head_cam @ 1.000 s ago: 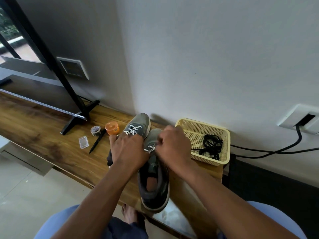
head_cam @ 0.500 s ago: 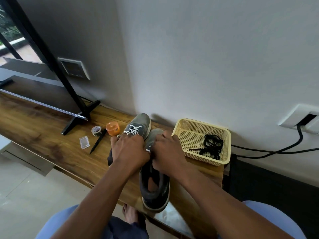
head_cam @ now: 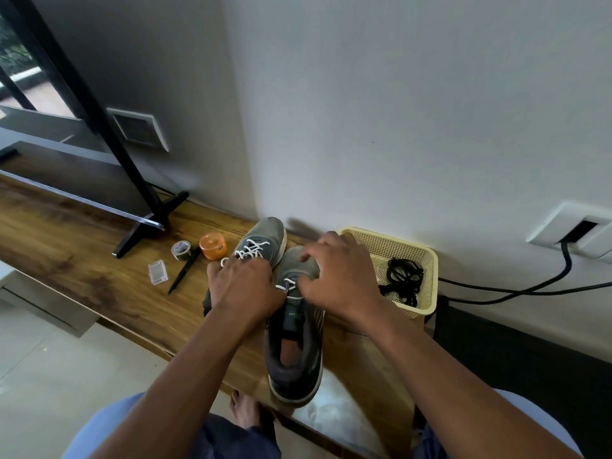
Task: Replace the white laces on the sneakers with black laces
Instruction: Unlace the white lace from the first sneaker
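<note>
Two hands, left point(head_cam: 245, 286) and right point(head_cam: 337, 276), pinch white lace point(head_cam: 288, 288) between two sneakers point(head_cam: 294, 329).

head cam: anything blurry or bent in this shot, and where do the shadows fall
In the head view the right hand is smeared by motion at its fingers, while the left hand is sharper; the wide lens bends the wall corner and the black stand; the sneakers cast a soft shadow on the wall behind.

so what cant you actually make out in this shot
- Head view: how much white lace is left in the right sneaker; both hands cover the eyelets.
- Right hand fingertips: motion-blurred, grip unclear.
- Left sneaker heel: hidden under the left hand.
- Black laces in the basket: tangled, count unreadable.
</note>
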Tool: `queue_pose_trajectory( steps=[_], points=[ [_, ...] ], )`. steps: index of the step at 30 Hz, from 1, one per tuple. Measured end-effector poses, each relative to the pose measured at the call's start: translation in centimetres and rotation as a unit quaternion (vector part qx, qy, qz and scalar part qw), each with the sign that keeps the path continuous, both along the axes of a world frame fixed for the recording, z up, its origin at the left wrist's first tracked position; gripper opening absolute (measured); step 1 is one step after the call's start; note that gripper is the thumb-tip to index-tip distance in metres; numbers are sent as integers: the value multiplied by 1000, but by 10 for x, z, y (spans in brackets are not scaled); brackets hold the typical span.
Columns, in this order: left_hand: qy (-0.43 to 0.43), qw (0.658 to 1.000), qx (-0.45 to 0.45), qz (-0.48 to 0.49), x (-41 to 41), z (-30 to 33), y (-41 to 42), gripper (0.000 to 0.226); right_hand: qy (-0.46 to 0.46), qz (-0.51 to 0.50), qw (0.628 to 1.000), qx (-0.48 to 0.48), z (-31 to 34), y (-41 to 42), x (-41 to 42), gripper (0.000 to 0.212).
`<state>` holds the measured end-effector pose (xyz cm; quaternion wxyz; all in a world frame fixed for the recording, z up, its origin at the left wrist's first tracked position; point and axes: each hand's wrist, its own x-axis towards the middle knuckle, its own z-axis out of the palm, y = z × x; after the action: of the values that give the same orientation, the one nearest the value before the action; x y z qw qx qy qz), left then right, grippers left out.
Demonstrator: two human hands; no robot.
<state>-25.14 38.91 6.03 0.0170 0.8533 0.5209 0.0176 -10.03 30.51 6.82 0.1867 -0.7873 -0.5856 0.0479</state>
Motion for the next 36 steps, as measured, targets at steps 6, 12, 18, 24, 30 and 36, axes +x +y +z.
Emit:
queue_pose_trajectory(
  steps=[6, 12, 18, 24, 30, 36],
  points=[
    [-8, 1000, -24, 4, -1, -3, 4, 34, -126, 81, 984, -97, -21, 6, -27, 29],
    [-8, 1000, -9, 22, -1, -1, 3, 39, -75, 27, 996, -46, -18, 12, -27, 22],
    [10, 999, 16, 32, -3, 5, -4, 37, 134, -29, 989, 60, 13, 3, 14, 16],
    [-44, 998, -36, -35, 2, 8, -7, 19, 138, 111, 946, -271, 23, -23, 35, 30],
    [-3, 995, -11, -103, 19, -1, -13, 32, 7, 95, 970, -223, 2, -19, 21, 53],
    [33, 995, 23, -95, 30, -13, -9, 19, -55, 81, 978, -182, -23, -9, -6, 60]
  ],
)
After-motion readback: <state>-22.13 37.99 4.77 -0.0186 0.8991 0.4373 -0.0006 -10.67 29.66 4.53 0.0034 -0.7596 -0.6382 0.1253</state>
